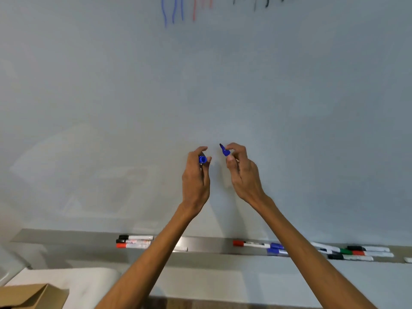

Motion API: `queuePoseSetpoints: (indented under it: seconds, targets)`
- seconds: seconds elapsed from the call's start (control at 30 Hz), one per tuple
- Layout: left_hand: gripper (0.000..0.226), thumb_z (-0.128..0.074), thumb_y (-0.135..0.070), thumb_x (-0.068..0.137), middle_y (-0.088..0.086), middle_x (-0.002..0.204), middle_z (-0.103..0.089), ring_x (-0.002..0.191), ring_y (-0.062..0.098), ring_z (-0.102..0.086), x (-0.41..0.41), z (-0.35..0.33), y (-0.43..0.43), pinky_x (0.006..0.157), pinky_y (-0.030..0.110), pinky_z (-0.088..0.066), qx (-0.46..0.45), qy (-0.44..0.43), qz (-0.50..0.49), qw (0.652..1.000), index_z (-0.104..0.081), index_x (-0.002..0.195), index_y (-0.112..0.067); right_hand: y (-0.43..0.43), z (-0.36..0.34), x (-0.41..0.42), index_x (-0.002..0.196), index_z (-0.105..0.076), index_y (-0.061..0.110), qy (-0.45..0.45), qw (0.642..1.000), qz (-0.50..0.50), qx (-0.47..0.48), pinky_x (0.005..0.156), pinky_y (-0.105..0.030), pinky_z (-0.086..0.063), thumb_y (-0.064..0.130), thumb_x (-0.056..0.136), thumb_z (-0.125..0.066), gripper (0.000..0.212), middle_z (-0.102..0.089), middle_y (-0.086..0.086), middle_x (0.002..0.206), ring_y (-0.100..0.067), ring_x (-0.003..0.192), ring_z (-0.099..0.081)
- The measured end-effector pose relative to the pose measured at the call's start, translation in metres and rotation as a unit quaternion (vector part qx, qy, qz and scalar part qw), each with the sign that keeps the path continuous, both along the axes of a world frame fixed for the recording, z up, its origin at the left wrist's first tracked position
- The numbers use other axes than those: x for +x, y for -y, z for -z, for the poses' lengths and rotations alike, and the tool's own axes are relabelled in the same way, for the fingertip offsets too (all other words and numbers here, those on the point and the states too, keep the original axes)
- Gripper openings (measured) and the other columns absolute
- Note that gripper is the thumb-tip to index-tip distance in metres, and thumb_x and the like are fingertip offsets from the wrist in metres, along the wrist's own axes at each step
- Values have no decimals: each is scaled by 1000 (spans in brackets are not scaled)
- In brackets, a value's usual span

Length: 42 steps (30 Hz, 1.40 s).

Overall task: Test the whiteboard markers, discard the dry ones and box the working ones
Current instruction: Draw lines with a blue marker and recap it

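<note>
Centre of frame, held up before the whiteboard [111, 85]: left hand [196, 175], thumb and forefinger curled round a blue cap [202, 159], open end toward the camera. Right hand [243, 172] pinching an uncapped blue marker [224, 150], dark tip pointing up and left, just apart from the cap, barrel hidden in the fingers.

Top edge: three blue strokes [174, 12], three fainter red strokes [202, 5], several black strokes [266, 2] cut by the frame.

Along the tray [207, 241] below:
- Left: three capped markers [133, 241], two black, one red.
- Right of centre: one red-capped marker [247, 243] and two blue-capped markers [276, 248], partly behind the right forearm.
- Far right: at least four more markers [356, 253], caps black, green, red, black.

Print on the barrels too blurred to read.

Lower left corner: one cardboard box [29, 295].
</note>
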State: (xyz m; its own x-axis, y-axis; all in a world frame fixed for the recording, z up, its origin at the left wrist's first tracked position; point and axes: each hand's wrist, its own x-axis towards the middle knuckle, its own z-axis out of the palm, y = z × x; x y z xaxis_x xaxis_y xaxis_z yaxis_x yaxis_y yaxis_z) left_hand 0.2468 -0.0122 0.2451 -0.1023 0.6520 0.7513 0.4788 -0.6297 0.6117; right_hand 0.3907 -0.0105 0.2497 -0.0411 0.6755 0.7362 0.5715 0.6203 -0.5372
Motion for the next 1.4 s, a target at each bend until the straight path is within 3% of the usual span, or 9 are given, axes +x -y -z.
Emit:
queuePoseSetpoints:
  seconds: [0.17,0.27,0.37,0.53,0.63,0.8,1.07,1.23,1.4]
  targets:
    - [31,-39,-26,104,13,119,-54,109,16,-54,-26,-56,-26,96,23,-47,127,-19,2,992,-46,130,-10,-20,-50,-22,99,-70,11,-30,997,-22,71,68,-17,-49,13,99,-44,26,-63,-2,93,-6,79,-55]
    - [41,-35,-30,105,15,135,-49,128,27,-48,-45,-93,-47,108,41,-44,176,-39,-37,983,-44,136,-4,-23,-87,-36,94,-68,14,-121,988,-77,61,60,-20,-45,5,96,-40,29,-61,9,90,-5,66,-54]
    - [47,-34,-31,106,18,147,-43,140,27,-37,-61,-127,-60,117,35,-31,206,-48,-70,975,-40,142,-3,-22,-122,-48,93,-67,13,-172,975,-118,81,51,-25,-43,2,93,-35,34,-62,0,89,-15,58,-52]
    - [49,-40,-19,105,15,157,-30,149,26,-23,-92,-182,-75,120,45,-25,254,-56,-90,961,-33,148,1,-21,-170,-69,96,-66,16,-167,967,-154,114,50,-28,-39,-6,79,-34,42,-64,-8,84,-13,66,-54]
    - [51,-39,-19,105,15,159,-27,150,27,-19,-109,-211,-83,122,47,-20,279,-77,-117,950,-29,150,1,-24,-192,-81,104,-61,22,-131,972,-139,135,54,-29,-49,-12,79,-41,46,-67,5,91,-15,74,-62]
    - [53,-31,-26,106,16,161,-23,150,28,-15,-125,-254,-91,124,44,-13,302,-95,-168,933,-25,152,0,-31,-223,-112,108,-53,19,-102,972,-94,188,62,-25,-55,15,79,-80,40,-60,2,91,-16,75,-63]
    - [57,-28,-30,107,16,163,-12,152,27,-6,-138,-291,-110,124,41,-1,295,-115,-203,927,-16,154,-1,-41,-275,-151,99,-61,16,-238,936,-89,245,41,-32,-43,30,99,-44,23,-58,-3,71,-30,47,-50]
    - [57,-33,-27,106,16,163,-13,152,27,-8,-139,-291,-120,124,45,-6,300,-123,-226,919,-16,154,-1,-49,-300,-161,109,-45,19,-245,937,-72,239,50,-27,-48,33,92,-51,23,-64,-5,78,-13,55,-57]
    - [63,-36,-24,100,16,163,-13,152,26,-7,-137,-290,-121,124,47,-7,306,-125,-240,913,-16,154,0,-58,-309,-161,95,-48,26,-228,942,-36,243,54,-30,-53,32,86,-60,17,-67,-11,86,-21,60,-60]
